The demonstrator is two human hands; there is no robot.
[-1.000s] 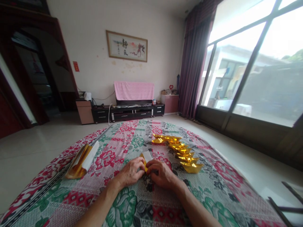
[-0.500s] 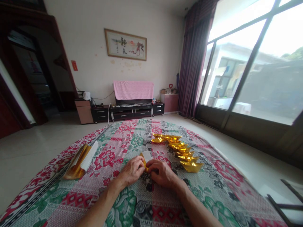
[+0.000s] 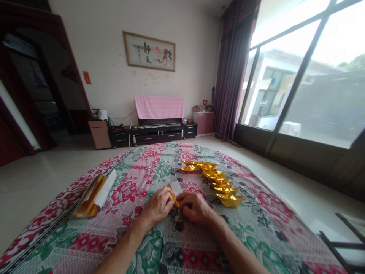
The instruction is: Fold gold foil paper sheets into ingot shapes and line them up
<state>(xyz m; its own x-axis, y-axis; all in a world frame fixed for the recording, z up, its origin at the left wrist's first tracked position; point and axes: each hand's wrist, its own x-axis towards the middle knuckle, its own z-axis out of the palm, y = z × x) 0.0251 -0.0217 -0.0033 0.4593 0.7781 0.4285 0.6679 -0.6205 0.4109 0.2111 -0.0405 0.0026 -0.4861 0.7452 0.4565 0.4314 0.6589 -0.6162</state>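
Foil work: Where the fingertips of the left hand (image 3: 160, 202) and the right hand (image 3: 196, 206) meet, a foil sheet (image 3: 176, 187), gold with a white part, lies on the bench (image 3: 171, 152), partly folded.
Left hand: grasping the foil sheet at its left edge, fingers bent; the thumb is mostly hidden.
Right hand: grasping the near end of the foil sheet from the right, fingers curled, fingertips close to those of the left.
Gold boat shapes (image 3: 230, 200): several, to the right of the foil sheet and beyond it, in a slanting row whose far end turns leftward; the nearest is well apart from the sheet.
Paper stack (image 3: 92, 198): well to the left of the foil sheet, gold and white, its edges curled up.
Patterned cloth (image 3: 125, 228): beneath the foil sheet, covering the bench with red, green and dark flowers.
Black cabinet (image 3: 158, 137): far beyond the foil sheet, a pink cloth (image 3: 159, 107) draped above it.
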